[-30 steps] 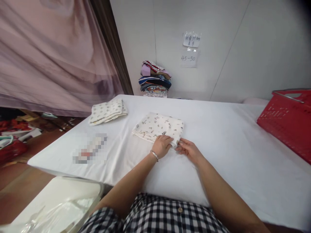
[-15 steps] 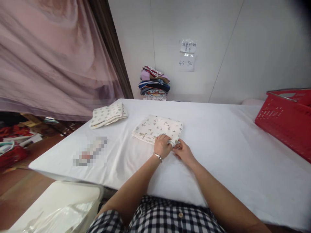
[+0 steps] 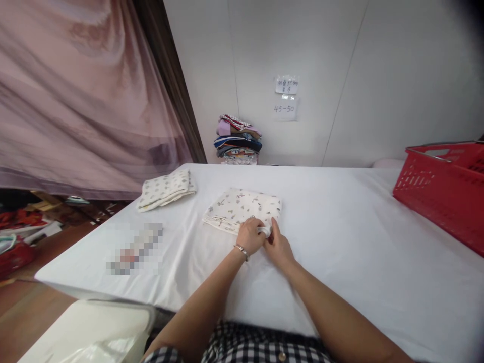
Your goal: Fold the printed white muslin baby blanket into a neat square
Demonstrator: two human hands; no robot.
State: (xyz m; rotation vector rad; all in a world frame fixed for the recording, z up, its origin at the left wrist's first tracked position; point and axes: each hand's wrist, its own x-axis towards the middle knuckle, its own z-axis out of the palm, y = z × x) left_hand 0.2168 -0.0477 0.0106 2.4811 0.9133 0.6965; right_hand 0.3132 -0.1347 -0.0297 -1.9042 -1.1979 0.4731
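Note:
A folded white cloth with small dark prints lies on the white-covered table in front of me. My left hand, with a bracelet at the wrist, is closed on the cloth's near right corner. My right hand meets it there, fingers pinched on the same white edge. Both forearms reach in from the bottom of the view.
A second folded patterned cloth lies at the table's far left. A blurred-out object rests near the left edge. A red plastic basket stands at the right. Stacked folded clothes sit against the wall, a pink curtain hangs left.
My right hand has closed in on my left at the cloth's near corner, and both now pinch the edge. The view has tilted down slightly.

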